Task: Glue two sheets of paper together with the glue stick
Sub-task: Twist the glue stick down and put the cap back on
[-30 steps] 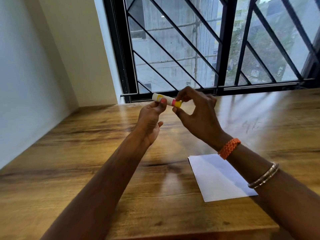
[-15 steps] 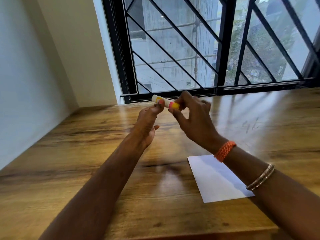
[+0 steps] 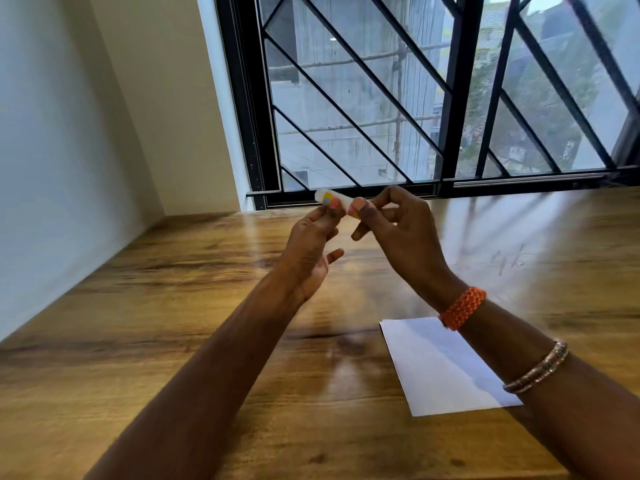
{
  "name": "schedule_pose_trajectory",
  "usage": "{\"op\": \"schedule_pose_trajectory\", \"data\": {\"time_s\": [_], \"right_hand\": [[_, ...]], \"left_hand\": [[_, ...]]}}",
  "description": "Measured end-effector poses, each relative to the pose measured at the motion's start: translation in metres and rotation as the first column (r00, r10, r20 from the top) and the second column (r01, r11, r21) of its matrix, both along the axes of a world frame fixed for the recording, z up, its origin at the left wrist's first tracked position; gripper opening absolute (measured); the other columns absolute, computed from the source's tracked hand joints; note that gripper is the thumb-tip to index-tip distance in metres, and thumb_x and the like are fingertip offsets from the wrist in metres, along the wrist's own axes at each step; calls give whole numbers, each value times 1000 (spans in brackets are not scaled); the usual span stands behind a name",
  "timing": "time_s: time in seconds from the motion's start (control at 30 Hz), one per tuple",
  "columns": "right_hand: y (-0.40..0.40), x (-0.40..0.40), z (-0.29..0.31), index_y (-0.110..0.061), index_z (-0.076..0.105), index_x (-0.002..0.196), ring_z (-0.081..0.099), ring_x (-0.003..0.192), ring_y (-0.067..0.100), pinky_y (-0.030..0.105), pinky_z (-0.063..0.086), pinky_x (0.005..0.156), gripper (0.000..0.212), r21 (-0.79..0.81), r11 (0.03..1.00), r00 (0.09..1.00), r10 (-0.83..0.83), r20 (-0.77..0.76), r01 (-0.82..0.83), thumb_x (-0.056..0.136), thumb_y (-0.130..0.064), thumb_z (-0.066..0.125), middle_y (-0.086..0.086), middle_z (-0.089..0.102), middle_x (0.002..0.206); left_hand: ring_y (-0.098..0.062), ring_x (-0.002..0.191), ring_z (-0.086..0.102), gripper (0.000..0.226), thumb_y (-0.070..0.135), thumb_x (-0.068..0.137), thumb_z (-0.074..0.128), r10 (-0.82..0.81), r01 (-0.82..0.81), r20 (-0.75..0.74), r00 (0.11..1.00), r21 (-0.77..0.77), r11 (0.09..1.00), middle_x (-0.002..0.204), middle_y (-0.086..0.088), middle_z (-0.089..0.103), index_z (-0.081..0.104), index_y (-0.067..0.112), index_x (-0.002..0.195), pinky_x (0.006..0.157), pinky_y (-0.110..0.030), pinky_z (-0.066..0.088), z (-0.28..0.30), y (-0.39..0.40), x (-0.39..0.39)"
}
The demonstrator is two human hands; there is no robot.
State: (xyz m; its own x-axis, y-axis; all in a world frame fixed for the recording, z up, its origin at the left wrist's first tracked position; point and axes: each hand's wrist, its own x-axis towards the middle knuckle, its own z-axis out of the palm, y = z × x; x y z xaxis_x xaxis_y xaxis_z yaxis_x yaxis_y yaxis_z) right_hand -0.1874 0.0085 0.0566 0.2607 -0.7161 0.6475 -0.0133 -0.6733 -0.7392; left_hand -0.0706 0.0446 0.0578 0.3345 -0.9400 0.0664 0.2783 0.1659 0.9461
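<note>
Since half a second ago your right hand [image 3: 398,233] has slid along the glue stick [image 3: 334,199] until its yellow end is hidden behind your thumb. From the head view, you hold the stick up over the wooden table [image 3: 173,323], near the window [image 3: 433,98]. Your left hand [image 3: 311,244] pinches its white end between thumb and fingertips; your right hand pinches the other end. White paper [image 3: 440,368] lies flat on the table beneath your right forearm, well apart from the stick.
</note>
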Motion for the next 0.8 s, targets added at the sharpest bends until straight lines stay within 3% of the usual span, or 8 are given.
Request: {"op": "schedule_pose_trajectory", "data": {"time_s": [0.07,0.2,0.3,0.4,0.53,0.6,0.67,0.8], "right_hand": [[3,-1,2,-11,58,84,68,68,3,11,45,68,17,195,973,992,110,58,-119,91,-27,58,3,71,71],[6,-1,2,-16,56,86,68,76,1,23,41,79,13,370,891,965,235,120,-263,90,-28,59,4,72,79],[1,3,-8,-19,53,87,67,80,7,32,38,81,16,-109,991,985,-94,-145,79,86,-29,66,-5,70,84],[-4,2,-11,-20,54,91,61,89,15,31,20,82,16,-550,799,883,-417,-216,243,83,-23,67,-10,67,86],[-2,0,-5,-25,53,85,64,86,7,41,42,87,20,-272,946,966,-222,-134,179,79,-25,72,-17,65,84],[-1,-1,-1,-19,55,85,67,76,1,26,53,76,14,-17,1000,997,-27,-67,25,84,-24,68,-6,70,83],[0,-2,3,-14,57,86,66,69,-3,8,46,66,11,169,979,992,122,-36,-114,91,-23,58,3,71,77],[4,-3,2,-14,61,85,65,65,-1,20,40,73,26,366,901,968,250,4,-234,99,-27,42,4,69,68]], "left_hand": [[-22,126,39,10,28,92,53,4,-4,-28,1000,-8,1000,112,4,58,63,25,92,93,-40,34,0,-1,1],[-19,114,41,16,26,91,55,85,-85,-14,996,-12,996,97,7,57,63,15,99,93,-38,33,0,-2,3],[-21,117,39,34,36,88,57,114,-115,17,993,13,993,118,-1,53,59,12,111,93,-39,33,0,-1,1],[-21,120,38,56,43,85,58,106,-107,28,994,16,994,133,-4,49,52,8,128,94,-40,33,2,1,-2],[-19,118,45,27,35,87,59,125,-125,26,992,-7,992,106,6,59,61,16,106,92,-39,38,-3,-2,1],[-16,117,49,14,32,89,57,112,-111,23,993,-38,993,102,9,63,64,21,96,87,-35,40,-2,-1,0],[-15,116,50,18,31,91,55,93,-92,22,995,-61,994,104,6,64,65,20,100,88,-35,42,0,0,0],[-21,123,50,26,31,91,54,78,-77,15,997,-73,994,111,-3,63,65,13,106,101,-45,40,4,3,2]]}}
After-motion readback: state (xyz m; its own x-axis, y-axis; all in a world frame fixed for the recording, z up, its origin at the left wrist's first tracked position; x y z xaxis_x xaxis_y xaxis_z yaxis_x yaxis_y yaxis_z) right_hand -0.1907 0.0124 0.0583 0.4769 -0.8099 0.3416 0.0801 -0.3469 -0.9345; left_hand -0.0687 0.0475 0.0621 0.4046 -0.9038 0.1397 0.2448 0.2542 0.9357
